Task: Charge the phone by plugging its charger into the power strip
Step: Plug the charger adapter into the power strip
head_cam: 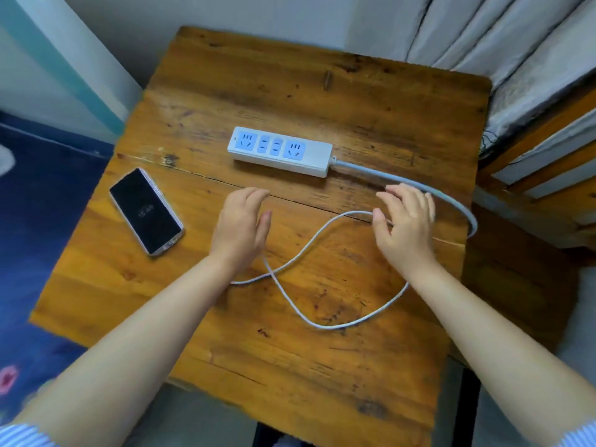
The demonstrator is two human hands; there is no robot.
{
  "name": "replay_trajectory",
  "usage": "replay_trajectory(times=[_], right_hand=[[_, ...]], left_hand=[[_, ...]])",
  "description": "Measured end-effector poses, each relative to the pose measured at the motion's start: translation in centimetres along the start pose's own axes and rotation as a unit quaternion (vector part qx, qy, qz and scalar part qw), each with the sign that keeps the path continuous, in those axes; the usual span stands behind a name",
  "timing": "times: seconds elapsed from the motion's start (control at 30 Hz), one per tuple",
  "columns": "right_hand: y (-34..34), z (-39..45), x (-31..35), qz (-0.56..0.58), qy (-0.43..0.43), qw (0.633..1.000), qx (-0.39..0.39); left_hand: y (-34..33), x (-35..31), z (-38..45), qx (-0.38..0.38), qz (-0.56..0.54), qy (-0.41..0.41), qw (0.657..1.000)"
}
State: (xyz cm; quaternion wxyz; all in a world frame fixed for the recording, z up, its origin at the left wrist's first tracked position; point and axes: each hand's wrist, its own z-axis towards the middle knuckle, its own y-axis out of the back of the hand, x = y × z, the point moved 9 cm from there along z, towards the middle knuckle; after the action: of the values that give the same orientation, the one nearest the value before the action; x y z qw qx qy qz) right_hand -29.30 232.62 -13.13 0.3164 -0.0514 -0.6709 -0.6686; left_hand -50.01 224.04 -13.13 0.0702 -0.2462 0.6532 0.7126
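Both hands hover mid-worktop [225, 333], fingers spread, gripping nothing: left hand [240, 229], right hand [404, 225] over the looped charger cable [322, 240]. Power strip [280, 151] at 12 o'clock; phone [146, 211] at 9, near the edge.

Two bare forearms, no watch, rings or bands seen. Left hand [240, 225] and right hand [404, 225] ungloved. Blue-and-white striped sleeve [24, 435] edges at both lower corners, pushed up near the elbows.
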Motion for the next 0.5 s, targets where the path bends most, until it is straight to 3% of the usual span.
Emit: replay_trajectory(times=[0.13,0.27,0.4,0.5], right_hand=[[-2.0,-4.2,6.8,0.032,0.104,0.994,0.028],[-6.0,-7.4,11.0,0.047,0.162,0.980,0.106],[-10.2,-8.5,11.7,0.090,0.082,0.966,0.229],[-11.0,-8.5,10.8,0.071,0.042,0.967,0.241]], left_hand=[[0.5,6.1,-6.4,0.013,0.011,0.107,0.994],[-1.1,11.5,-10.9,0.092,0.012,0.235,0.968],[-3.1,11.8,-12.6,0.186,0.009,0.208,0.960],[-2.8,11.8,-12.7,0.171,0.038,0.186,0.967]])
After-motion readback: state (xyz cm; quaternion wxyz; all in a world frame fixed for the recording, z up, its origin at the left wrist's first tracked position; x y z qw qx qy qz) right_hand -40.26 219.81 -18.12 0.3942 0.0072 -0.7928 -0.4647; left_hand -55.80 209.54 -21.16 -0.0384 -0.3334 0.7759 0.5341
